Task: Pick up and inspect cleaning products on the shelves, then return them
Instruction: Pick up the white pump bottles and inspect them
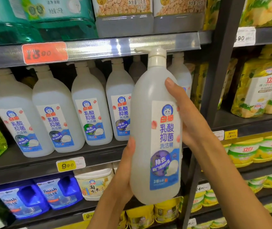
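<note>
Head: translucent white pump bottle [155, 129], upright.

A person holds a white pump bottle [155, 129] upright in front of the middle shelf [33, 164], its label facing the camera. The left hand [123, 176] grips its lower left side; the right hand [186, 113] wraps its upper right side, thumb across the front. Just left of the held bottle, matching bottles [52, 109] stand in a row. Below it sit blue boxes [46, 195].
</note>
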